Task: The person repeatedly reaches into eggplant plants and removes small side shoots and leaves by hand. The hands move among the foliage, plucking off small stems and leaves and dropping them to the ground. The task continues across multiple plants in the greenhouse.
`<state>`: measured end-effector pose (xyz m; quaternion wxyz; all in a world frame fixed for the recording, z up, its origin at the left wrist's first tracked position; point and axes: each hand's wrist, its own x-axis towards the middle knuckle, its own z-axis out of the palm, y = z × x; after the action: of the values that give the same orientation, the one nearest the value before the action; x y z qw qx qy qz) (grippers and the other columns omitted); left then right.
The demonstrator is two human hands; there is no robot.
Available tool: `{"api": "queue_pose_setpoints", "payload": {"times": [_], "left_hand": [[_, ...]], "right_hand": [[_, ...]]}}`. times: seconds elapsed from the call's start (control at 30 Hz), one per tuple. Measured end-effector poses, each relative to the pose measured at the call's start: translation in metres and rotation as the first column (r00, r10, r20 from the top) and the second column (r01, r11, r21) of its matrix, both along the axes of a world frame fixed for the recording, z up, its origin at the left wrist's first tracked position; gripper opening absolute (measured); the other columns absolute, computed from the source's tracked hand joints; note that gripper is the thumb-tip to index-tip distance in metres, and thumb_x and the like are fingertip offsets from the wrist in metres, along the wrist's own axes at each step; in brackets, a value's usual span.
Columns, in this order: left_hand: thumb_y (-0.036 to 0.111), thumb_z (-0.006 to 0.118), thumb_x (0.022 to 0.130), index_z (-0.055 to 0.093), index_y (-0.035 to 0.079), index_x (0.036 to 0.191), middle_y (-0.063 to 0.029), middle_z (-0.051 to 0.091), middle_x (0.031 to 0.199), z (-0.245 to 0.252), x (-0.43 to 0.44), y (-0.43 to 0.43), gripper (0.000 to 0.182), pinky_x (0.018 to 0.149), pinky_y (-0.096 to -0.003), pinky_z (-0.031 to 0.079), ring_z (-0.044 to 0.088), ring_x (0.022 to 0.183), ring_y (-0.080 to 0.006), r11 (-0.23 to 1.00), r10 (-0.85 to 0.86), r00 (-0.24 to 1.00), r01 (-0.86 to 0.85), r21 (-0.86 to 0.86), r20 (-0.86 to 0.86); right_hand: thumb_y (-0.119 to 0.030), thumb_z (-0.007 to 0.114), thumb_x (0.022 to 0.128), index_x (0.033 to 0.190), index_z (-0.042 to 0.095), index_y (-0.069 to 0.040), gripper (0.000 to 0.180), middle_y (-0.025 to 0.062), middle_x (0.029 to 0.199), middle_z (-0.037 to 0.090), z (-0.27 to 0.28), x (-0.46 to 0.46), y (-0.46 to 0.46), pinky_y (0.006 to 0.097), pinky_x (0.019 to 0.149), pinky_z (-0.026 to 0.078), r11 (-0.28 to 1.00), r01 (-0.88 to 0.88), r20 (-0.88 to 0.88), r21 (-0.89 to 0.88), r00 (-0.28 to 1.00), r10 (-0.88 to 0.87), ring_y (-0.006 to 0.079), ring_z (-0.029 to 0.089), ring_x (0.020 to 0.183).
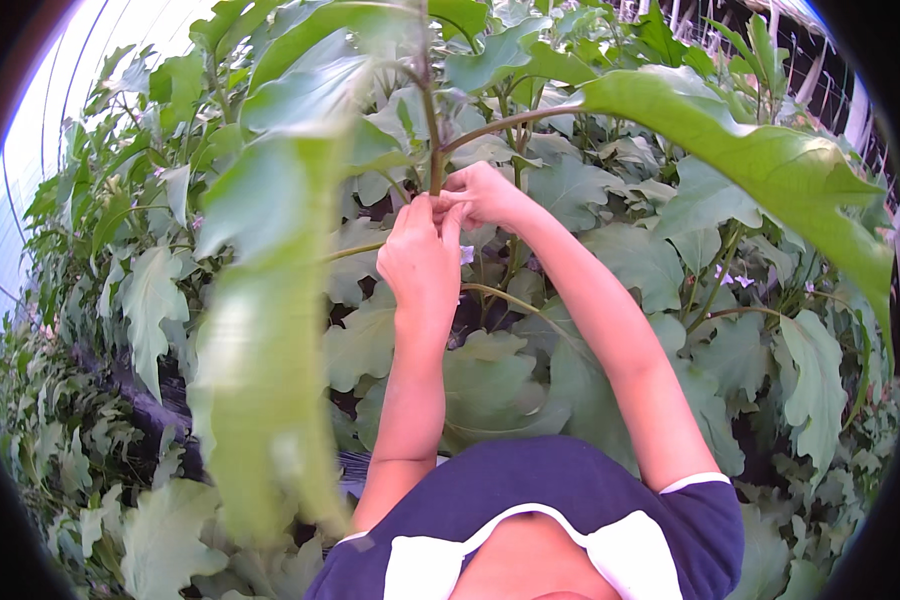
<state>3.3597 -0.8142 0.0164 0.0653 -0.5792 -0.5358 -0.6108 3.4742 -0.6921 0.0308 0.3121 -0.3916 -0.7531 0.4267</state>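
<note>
Both of my hands meet at the upright main stem (433, 142) of an eggplant plant. My left hand (420, 251) is closed at the stem from below, its fingertips and thumb against it. From the right, my right hand (481, 196) pinches at the same spot, its fingers curled and touching the left thumb. Whatever small thing may lie between the fingertips is hidden. Just above the hands a leaf stalk (510, 124) branches off to the right, carrying a large lobed leaf (765, 161). A blurred leaf (270, 337) hangs close to the camera, left of my left forearm.
Dense eggplant foliage (615, 262) surrounds my arms, with pale purple flowers (731, 277) among it. Dark sheeting (150, 405) shows on the ground at the left. A pale, ribbed greenhouse wall (37, 135) curves along the left. Strings and posts (810, 75) stand at upper right.
</note>
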Motion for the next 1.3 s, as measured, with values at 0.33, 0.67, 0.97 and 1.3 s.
{"api": "queue_pose_setpoints", "payload": {"times": [0.33, 0.67, 0.97, 1.3], "left_hand": [[0.022, 0.074, 0.079, 0.061, 0.005, 0.101, -0.0125, 0.067, 0.078, 0.039, -0.030, 0.034, 0.030, 0.064, -0.0397, 0.051, 0.066, 0.069, -0.0303, 0.958, 0.074, 0.997, -0.080, 0.275, 0.032], [0.008, 0.071, 0.082, 0.065, 0.000, 0.106, -0.0116, 0.072, 0.089, 0.048, -0.030, 0.044, 0.026, 0.072, -0.0286, 0.053, 0.070, 0.078, -0.0176, 0.969, -0.206, 0.955, 0.169, 0.182, 0.211], [0.008, 0.071, 0.082, 0.066, -0.001, 0.106, -0.0115, 0.071, 0.092, 0.050, -0.048, 0.061, 0.026, 0.075, -0.0281, 0.052, 0.068, 0.083, -0.0162, 0.890, -0.455, 0.835, 0.433, 0.139, 0.309], [0.002, 0.069, 0.082, 0.066, -0.001, 0.107, -0.0047, 0.070, 0.088, 0.051, -0.054, 0.056, 0.026, 0.072, -0.0249, 0.051, 0.062, 0.076, -0.0086, 0.803, -0.589, 0.760, 0.588, 0.094, 0.276]], "right_hand": [[-0.021, 0.056, 0.091, 0.076, 0.056, 0.002, 0.027, 0.0073, 0.061, 0.057, -0.030, -0.039, -0.003, 0.0265, 0.041, 0.041, 0.996, 0.079, -0.298, -0.050, 0.950, -0.090, 0.0134, 0.054, 0.046], [-0.010, 0.055, 0.089, 0.074, 0.053, -0.003, 0.017, 0.0036, 0.059, 0.053, -0.097, -0.023, -0.002, 0.0237, 0.035, 0.032, 0.742, 0.115, -0.341, -0.660, 0.835, -0.433, 0.0113, 0.046, 0.041], [0.003, 0.063, 0.078, 0.134, 0.048, -0.011, 0.059, 0.0043, 0.093, 0.061, -0.019, 0.044, -0.074, 0.0267, 0.068, 0.051, 0.890, -0.278, 0.363, 0.362, 0.921, 0.140, 0.0120, 0.059, 0.080], [0.005, 0.061, 0.080, 0.136, 0.047, -0.004, 0.059, 0.0051, 0.095, 0.064, 0.106, 0.042, -0.055, 0.0275, 0.077, 0.049, 0.892, -0.356, 0.089, 0.278, 0.934, 0.345, 0.0114, 0.060, 0.087]]}}
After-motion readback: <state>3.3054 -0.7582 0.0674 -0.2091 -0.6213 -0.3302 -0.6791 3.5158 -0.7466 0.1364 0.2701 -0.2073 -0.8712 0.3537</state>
